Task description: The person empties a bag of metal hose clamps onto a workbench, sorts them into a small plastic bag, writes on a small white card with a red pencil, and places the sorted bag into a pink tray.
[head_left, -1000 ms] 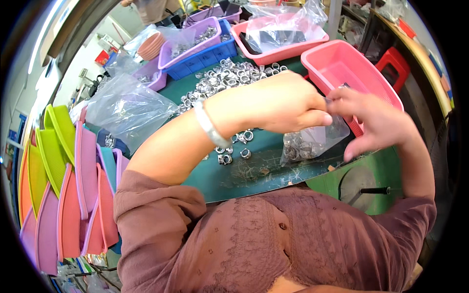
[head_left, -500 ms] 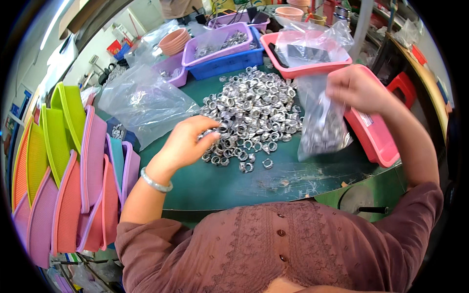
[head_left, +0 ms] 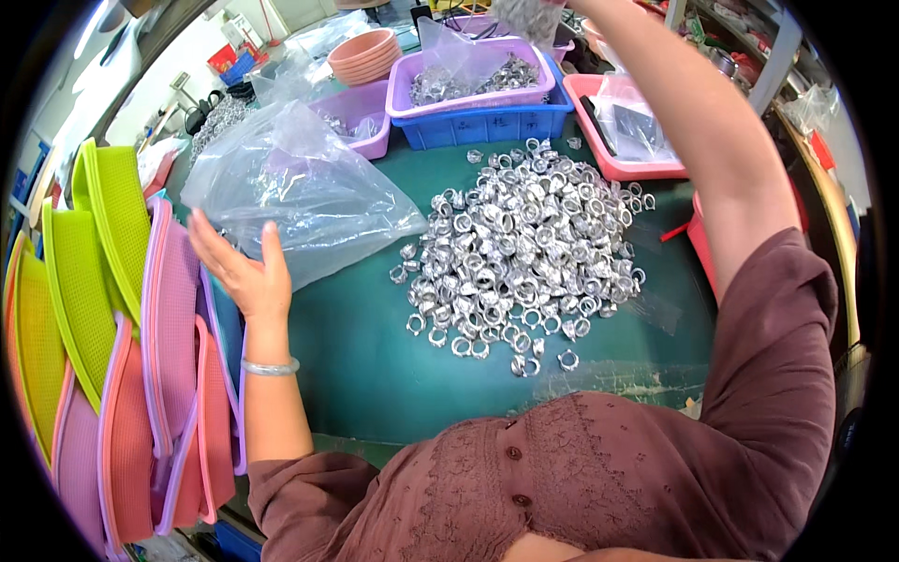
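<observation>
My left hand (head_left: 245, 273) is raised at the left with its fingers stretched out and nothing in them. It is beside a large crumpled clear plastic bag (head_left: 318, 201) on the table. My right arm reaches far forward, and only the edge of my right hand (head_left: 582, 5) shows at the top; its fingers are cut off. A clear bag of metal rings (head_left: 529, 21) hangs from it, above a light purple basin (head_left: 468, 102). In the middle of the green table (head_left: 365, 375) lies a heap of silver-coloured metal rings (head_left: 524, 248), with several loose ones around it.
The purple basin rests in a blue basin (head_left: 478, 129). Another purple basin (head_left: 373, 140) and stacked pinkish bowls (head_left: 363, 56) stand behind the large bag. A pink basin (head_left: 623, 169) is at the right. Stacked coloured baskets (head_left: 122, 356) border the left side.
My right hand has carried the bag of rings from the table's right side forward to the far edge. My left hand has left the heap, moved left and opened.
</observation>
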`<action>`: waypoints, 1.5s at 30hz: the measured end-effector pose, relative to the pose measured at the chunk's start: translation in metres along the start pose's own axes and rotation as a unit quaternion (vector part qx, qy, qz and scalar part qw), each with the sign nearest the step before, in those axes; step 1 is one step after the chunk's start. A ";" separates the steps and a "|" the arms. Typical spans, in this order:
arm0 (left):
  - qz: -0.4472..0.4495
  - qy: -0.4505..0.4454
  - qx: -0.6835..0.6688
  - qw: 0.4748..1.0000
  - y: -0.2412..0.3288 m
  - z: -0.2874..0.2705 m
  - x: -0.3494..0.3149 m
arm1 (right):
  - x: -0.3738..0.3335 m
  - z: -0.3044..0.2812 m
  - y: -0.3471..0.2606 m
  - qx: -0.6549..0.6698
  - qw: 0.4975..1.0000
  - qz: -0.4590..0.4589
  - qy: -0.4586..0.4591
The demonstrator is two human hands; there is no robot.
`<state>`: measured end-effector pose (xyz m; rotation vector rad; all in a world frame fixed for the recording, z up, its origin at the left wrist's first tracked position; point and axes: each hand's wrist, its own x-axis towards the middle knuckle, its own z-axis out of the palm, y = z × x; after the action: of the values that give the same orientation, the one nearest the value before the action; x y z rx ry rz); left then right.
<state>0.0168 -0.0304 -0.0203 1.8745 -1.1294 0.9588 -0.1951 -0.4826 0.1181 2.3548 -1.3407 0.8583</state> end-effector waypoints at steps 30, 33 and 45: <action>0.053 -0.239 0.290 0.925 0.016 0.069 0.050 | -0.349 -0.116 0.009 0.207 0.925 -0.240 -0.208; 0.091 -0.173 0.324 0.926 0.011 0.041 0.059 | -0.392 -0.155 0.058 0.093 0.983 -0.132 -0.087; 0.051 -0.150 0.235 0.959 0.009 -0.035 0.048 | -0.499 -0.185 0.165 -0.161 0.951 0.149 -0.218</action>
<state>0.0171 -0.0214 0.0391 2.4285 -1.2625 1.0987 -0.5931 -0.1351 -0.0570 2.1855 -1.8801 0.1526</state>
